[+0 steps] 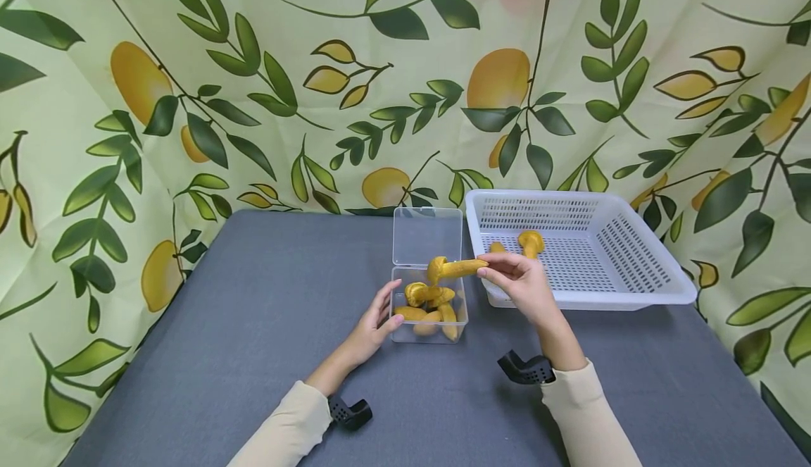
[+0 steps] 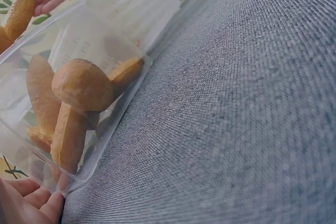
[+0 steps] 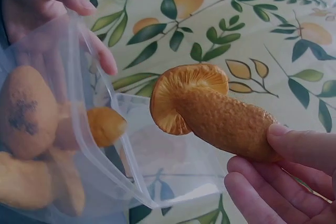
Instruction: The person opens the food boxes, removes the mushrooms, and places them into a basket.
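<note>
My right hand [image 1: 516,284] pinches the stem end of a yellow-brown mushroom [image 1: 455,268] between thumb and fingers, above a clear plastic box [image 1: 461,315]. In the right wrist view, the held mushroom [image 3: 226,114] lies sideways, its gilled cap pointing away from the fingers. Inside the box are several similar mushrooms [image 1: 431,294], also seen through the wall in the left wrist view [image 2: 81,85]. My left hand [image 1: 370,322] rests against the box's left side with fingers spread and fairly straight, the thumb by the front left corner.
The box's hinged lid [image 1: 427,236] stands open toward the back. Right of it, a white perforated basket [image 1: 633,296] holds a mushroom [image 1: 531,243] and part of another near its left end. Grey cloth [image 1: 291,277] covers the table, and a leaf-patterned curtain [image 1: 304,101] hangs behind.
</note>
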The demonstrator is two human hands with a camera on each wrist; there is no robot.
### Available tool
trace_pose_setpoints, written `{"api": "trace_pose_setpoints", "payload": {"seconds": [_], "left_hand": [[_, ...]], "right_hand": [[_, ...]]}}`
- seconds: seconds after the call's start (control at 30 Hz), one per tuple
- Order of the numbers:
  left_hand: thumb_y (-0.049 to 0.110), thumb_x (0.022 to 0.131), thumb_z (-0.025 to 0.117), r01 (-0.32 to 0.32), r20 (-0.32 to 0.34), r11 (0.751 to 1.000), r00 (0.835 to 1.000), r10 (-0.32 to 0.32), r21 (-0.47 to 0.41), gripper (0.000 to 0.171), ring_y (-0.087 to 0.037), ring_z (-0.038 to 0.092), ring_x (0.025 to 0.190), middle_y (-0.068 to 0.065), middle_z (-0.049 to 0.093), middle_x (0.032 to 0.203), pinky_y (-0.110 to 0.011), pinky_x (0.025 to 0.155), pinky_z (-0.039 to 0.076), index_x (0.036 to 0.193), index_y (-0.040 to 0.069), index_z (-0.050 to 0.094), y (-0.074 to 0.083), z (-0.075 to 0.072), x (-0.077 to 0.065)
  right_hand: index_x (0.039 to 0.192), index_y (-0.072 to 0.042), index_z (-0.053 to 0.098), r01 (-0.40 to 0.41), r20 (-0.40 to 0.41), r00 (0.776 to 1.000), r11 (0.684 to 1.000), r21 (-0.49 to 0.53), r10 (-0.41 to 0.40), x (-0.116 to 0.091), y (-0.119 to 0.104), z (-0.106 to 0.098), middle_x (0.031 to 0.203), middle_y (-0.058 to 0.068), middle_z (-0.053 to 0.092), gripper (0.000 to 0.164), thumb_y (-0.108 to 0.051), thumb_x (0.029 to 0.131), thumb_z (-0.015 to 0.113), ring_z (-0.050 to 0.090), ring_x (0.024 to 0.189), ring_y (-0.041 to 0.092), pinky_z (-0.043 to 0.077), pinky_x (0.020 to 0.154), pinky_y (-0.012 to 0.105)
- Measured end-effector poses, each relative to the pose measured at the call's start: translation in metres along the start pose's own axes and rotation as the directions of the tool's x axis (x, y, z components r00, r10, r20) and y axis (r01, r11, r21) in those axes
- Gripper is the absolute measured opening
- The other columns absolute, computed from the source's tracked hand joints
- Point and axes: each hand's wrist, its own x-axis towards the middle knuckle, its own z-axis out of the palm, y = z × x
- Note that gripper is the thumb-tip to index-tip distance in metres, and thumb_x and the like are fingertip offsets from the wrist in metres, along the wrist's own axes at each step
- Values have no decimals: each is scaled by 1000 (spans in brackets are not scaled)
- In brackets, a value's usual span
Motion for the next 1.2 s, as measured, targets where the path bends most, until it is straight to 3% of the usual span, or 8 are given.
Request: {"api": "trace_pose_setpoints", "payload": {"seconds": [0.27,0.3,0.43,0.6,0.67,0.77,0.9,1.2], "left_hand": [[18,98,50,-13,3,1000,1000,13,2,63,-46,14,148,-22,13,161,-59,120,20,153,10,19,0,0,0],[18,98,50,-11,3,1000,1000,11,3,63,-46,14,149,-22,13,162,-59,120,20,153,11,19,0,0,-1],[19,98,49,-10,6,1000,1000,10,5,63,-46,14,148,-22,12,162,-59,120,20,153,11,19,1,-1,-1],[19,98,50,-3,1,1000,1000,3,4,63,-45,15,149,-21,13,162,-58,120,20,153,12,19,1,0,-1],[18,98,50,-3,-1,1000,1000,3,1,63,-45,14,149,-21,14,162,-58,120,20,153,12,19,1,0,-1],[18,98,50,-6,1,1000,1000,6,1,63,-46,14,149,-21,14,162,-58,120,20,153,11,20,1,0,-1],[19,98,50,-4,7,1000,1000,4,1,63,-46,14,148,-21,13,162,-59,120,20,153,11,19,2,1,-1],[18,98,50,-1,3,1000,1000,1,-3,63,-46,14,149,-21,14,162,-59,120,20,153,11,19,2,0,-1]], "right_hand": [[107,19,62,23,-85,996,998,50,-19,1,3,-16,86,-26,70,31,1,83,70,69,74,-5,57,70,12],[108,16,64,51,-76,996,993,106,-43,4,21,-21,87,-20,72,30,-1,84,71,71,76,-2,58,72,14],[108,15,65,47,-116,993,991,127,-33,5,26,-27,88,-17,73,33,-6,83,73,71,76,0,58,73,14],[109,18,62,-25,-183,982,998,65,37,3,7,-29,86,-23,69,32,-1,84,71,67,74,-5,56,71,10],[106,14,66,-31,-190,981,995,96,49,4,7,-32,85,-21,70,26,0,84,70,68,72,-4,56,71,10],[98,-1,73,-28,-202,977,985,169,62,4,10,-38,84,-18,71,15,3,84,69,70,70,-1,57,70,12],[90,-20,74,-37,-214,973,971,236,89,3,13,-49,83,-16,73,24,2,84,68,71,69,0,57,70,13],[97,-12,74,-69,-238,963,969,236,126,0,20,-72,87,-14,73,15,-3,86,69,71,72,0,57,71,13]]}}
